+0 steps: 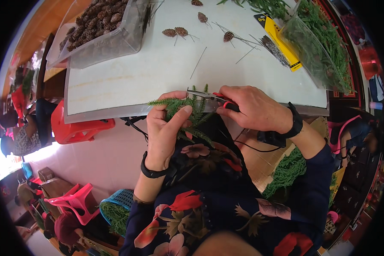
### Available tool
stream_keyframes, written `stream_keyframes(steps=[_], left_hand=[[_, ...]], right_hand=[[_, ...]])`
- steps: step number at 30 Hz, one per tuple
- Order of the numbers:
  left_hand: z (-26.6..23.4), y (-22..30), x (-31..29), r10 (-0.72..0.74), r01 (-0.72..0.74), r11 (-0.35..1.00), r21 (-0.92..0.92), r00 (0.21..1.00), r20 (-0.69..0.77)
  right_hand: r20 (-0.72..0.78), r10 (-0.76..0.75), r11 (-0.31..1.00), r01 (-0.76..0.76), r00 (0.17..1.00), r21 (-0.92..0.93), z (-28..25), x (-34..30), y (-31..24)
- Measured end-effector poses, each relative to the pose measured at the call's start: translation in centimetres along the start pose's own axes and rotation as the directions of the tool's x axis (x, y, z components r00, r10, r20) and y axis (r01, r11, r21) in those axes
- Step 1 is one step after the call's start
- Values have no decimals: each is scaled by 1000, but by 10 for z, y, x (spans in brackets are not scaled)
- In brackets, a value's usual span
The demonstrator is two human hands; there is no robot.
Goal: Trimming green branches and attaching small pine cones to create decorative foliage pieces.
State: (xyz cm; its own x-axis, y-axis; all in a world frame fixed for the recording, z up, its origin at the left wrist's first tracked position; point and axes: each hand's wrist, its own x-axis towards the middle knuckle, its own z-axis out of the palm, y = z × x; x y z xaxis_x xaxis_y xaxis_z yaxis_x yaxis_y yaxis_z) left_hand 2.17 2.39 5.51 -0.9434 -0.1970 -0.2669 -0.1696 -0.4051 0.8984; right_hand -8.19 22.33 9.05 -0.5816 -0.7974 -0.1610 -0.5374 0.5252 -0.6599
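Over the table's near edge, my left hand (161, 134) is closed around a green artificial pine sprig (195, 115), its needled tips spreading between thumb and fingers. My right hand (258, 110) grips long-nose pliers (205, 95) by their red and black handles. The metal jaws point left and reach the upper part of the sprig, close to my left fingertips. What lies between the jaws is too small to make out. Farther off on the white table (158, 72) lie a few pine cones (228, 36) with thin wires attached, and loose wires (198, 62).
A clear bin (111, 55) of pine cones stands at the far left. On the right, another clear bin (305, 51) holds green sprigs beside a yellow package (281, 40). Greenery (288, 173) lies below right; a red stool (83, 128) and blue basket (118, 198) are left. Other people sit nearby.
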Motion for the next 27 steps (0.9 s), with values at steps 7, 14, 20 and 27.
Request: stream_keyframes(steps=[7, 14, 20, 27], left_hand=[[1, 0, 0, -1, 1, 1000, -3, 1000, 16], [2, 0, -1, -11, 12, 1000, -20, 1000, 14], [-2, -2, 4, -89, 91, 994, -61, 995, 35], [-1, 7, 7, -195, 205, 962, -181, 978, 73]], right_hand=[[23, 3, 999, -4, 1000, 35, -1, 0, -1], [29, 10, 1000, -10, 1000, 7, 1, -1, 0], [-143, -87, 980, 58, 986, -193, 9, -5, 3], [-302, -356, 362, -168, 884, -917, 6, 0, -16]])
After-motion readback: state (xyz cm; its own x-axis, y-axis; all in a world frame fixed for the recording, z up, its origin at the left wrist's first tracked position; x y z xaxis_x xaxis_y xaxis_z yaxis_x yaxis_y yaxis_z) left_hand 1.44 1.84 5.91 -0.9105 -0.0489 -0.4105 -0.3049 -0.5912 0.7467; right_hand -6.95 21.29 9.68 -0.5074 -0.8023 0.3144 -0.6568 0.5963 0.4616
